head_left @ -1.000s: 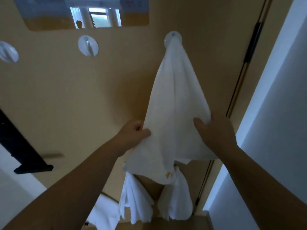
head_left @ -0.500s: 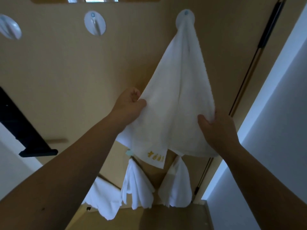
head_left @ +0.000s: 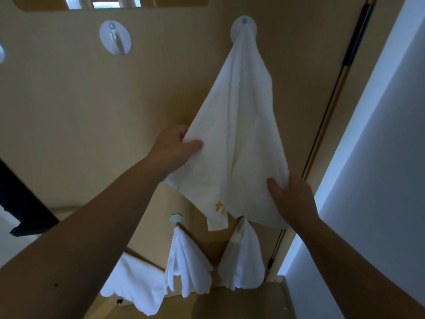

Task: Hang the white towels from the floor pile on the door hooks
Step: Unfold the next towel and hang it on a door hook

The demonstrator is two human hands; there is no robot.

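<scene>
On the door: white towel (head_left: 236, 139) hangs from right hook (head_left: 243, 27), spread in a cone, gold lettering low.
Grip: left hand (head_left: 174, 150) and right hand (head_left: 291, 196) each pinch an edge.
Hidden: fingers behind cloth.

White wall (head_left: 379, 157) on my right, dark shelf-like object (head_left: 25, 210) at left edge, glass pane (head_left: 103, 1) up top, black closer bar (head_left: 355, 35) upper right.
</scene>
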